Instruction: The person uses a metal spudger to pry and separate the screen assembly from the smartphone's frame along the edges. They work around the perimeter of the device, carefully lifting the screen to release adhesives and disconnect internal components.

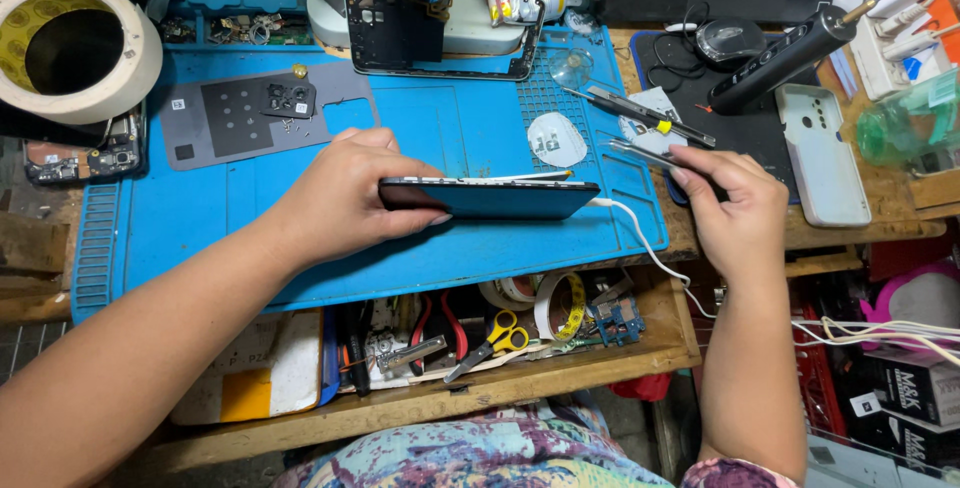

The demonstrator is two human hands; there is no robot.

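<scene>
My left hand (345,193) grips a dark smartphone (500,198) by its left end, holding it edge-on and level above the blue work mat (200,218). A white cable (640,238) is plugged into the phone's right end and trails off to the right. My right hand (735,208) is closed on metal tweezers (645,153), just right of the phone, with the tips pointing left above the mat.
A phone frame (440,33) stands at the back, beside a grey magnetic pad (250,113) with screws and a tape roll (70,48). A screwdriver (640,113), black electric driver (785,53), mouse (728,40) and white phone case (825,153) lie right. An open drawer holds yellow scissors (495,340) and pliers.
</scene>
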